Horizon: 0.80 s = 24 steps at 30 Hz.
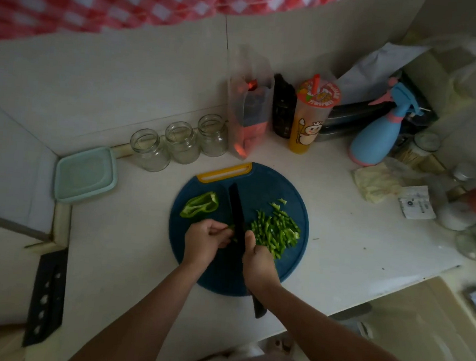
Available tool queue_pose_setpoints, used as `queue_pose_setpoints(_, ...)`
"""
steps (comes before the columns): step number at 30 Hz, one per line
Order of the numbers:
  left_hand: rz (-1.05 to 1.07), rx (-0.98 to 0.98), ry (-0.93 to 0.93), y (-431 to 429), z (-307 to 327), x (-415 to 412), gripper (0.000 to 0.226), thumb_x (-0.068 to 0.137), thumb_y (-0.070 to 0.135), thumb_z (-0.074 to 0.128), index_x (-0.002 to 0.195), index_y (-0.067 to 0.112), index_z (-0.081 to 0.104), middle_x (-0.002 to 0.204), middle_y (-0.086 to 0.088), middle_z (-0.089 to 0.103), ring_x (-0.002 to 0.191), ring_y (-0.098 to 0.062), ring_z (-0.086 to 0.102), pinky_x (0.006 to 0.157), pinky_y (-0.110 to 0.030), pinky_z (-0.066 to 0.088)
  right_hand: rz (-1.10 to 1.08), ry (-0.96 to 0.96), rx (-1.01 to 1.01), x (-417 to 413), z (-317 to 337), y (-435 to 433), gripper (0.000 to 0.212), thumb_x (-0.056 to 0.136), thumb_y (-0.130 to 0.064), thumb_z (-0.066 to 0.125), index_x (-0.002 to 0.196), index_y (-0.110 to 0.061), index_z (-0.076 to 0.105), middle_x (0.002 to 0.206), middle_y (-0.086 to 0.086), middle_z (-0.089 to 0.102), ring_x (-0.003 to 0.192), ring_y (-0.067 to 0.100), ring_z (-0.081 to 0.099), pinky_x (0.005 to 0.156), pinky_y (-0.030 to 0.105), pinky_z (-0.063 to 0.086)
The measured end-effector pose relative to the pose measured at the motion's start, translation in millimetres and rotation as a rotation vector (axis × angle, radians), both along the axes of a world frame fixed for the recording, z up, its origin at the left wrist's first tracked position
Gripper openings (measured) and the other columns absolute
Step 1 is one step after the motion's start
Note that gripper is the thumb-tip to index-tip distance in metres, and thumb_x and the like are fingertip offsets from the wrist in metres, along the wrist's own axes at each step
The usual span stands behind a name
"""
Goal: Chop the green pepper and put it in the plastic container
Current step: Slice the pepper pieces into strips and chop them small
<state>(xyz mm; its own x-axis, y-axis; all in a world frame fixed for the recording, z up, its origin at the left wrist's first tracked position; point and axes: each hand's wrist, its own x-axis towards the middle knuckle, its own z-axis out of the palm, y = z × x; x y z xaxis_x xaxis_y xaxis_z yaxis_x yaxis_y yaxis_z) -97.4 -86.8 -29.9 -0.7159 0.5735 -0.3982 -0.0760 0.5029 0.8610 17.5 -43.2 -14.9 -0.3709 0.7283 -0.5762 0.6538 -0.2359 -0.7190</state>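
- Worktop (340, 247): pale surface carrying a round blue cutting board (262, 182) at the centre, its yellow grip at the board's 12 o'clock edge.
- Knife (235, 209): black blade lies across the middle of the board, tip toward 12 o'clock, handle end projecting past the board's 6 o'clock rim.
- Right hand (258, 258): clenched round the knife handle, thumb laid along the blade's right side.
- Left hand (204, 242): fingers curled, pinching a small pepper strip (230, 228) directly against the left face of the blade.
- Pepper half (200, 204): uncut, lying on the board at 9 to 10 o'clock, apart from both hands.
- Chopped pepper (275, 232): a loose heap of short green pieces on the board at 3 o'clock, just right of the blade and touching the right hand; a few stray bits toward 1 o'clock.
- Plastic container (86, 174): square, pale green, on the worktop off the board at 9 o'clock, well apart from the pepper. No pepper visible in it; whether it is lidded cannot be told.
- Three glass jars (181, 142): in a row at 11 o'clock, against the wall.
- Drink cup (313, 115): printed, with a red straw, at 1 o'clock.
- Blue spray bottle (379, 135): at 2 o'clock.
- Black cleaver (47, 296): off the board at 8 o'clock.
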Motion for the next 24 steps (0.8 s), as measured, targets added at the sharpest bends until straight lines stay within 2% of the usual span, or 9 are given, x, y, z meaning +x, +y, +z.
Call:
queue_pose_setpoints(3, 0.034, 0.03, -0.013, -1, 1, 3, 0.006, 0.084, 0.005, 0.067, 0.09, 0.003, 0.067, 0.073, -0.005, 0.068, 0.063, -0.014, 0.066, 0.057, -0.018, 0.055, 0.011, 0.025, -0.035, 17, -5, -7, 0.06, 0.094, -0.062, 0.023, 0.058, -0.017, 0.043, 0.059, 0.001, 0.046, 0.053, 0.017, 0.045, 0.048, 0.03, 0.035)
queue_pose_setpoints(7, 0.014, -0.015, -0.051, 3, 3, 0, 0.008, 0.084, 0.004, 0.067, 0.091, 0.001, 0.065, 0.074, -0.006, 0.067, 0.063, -0.015, 0.066, 0.056, -0.017, 0.055, 0.027, 0.05, -0.058, 30, -4, -9, 0.059, 0.093, -0.062, 0.029, 0.059, -0.017, 0.041, 0.058, 0.0, 0.043, 0.05, 0.017, 0.041, 0.041, 0.026, 0.03)
queue_pose_setpoints(13, 0.03, -0.07, -0.077, 6, 5, -2, 0.012, 0.082, 0.007, 0.07, 0.091, 0.0, 0.065, 0.071, -0.008, 0.067, 0.062, -0.016, 0.066, 0.059, -0.022, 0.056, 0.047, 0.107, -0.056, 35, 6, -7, 0.061, 0.094, -0.061, 0.028, 0.055, -0.015, 0.039, 0.05, 0.0, 0.039, 0.041, 0.015, 0.039, 0.041, 0.027, 0.03)
queue_pose_setpoints(18, 0.055, -0.097, -0.07, 10, 10, -1, 0.01, 0.081, 0.009, 0.072, 0.084, 0.001, 0.065, 0.066, -0.01, 0.067, 0.054, -0.014, 0.065, 0.052, -0.019, 0.054, 0.067, 0.127, -0.102, 33, 12, -8, 0.06, 0.095, -0.059, 0.029, 0.056, -0.014, 0.037, 0.045, -0.001, 0.036, 0.032, 0.013, 0.036, 0.035, 0.023, 0.031)
queue_pose_setpoints(24, 0.061, -0.098, -0.062, 11, 11, 0, 0.012, 0.078, 0.011, 0.075, 0.08, 0.003, 0.065, 0.064, -0.009, 0.066, 0.051, -0.011, 0.064, 0.05, -0.018, 0.053, 0.085, 0.091, -0.103, 31, 10, -7, 0.061, 0.095, -0.061, 0.026, 0.058, -0.013, 0.038, 0.051, 0.003, 0.039, 0.039, 0.018, 0.039, 0.038, 0.024, 0.033)
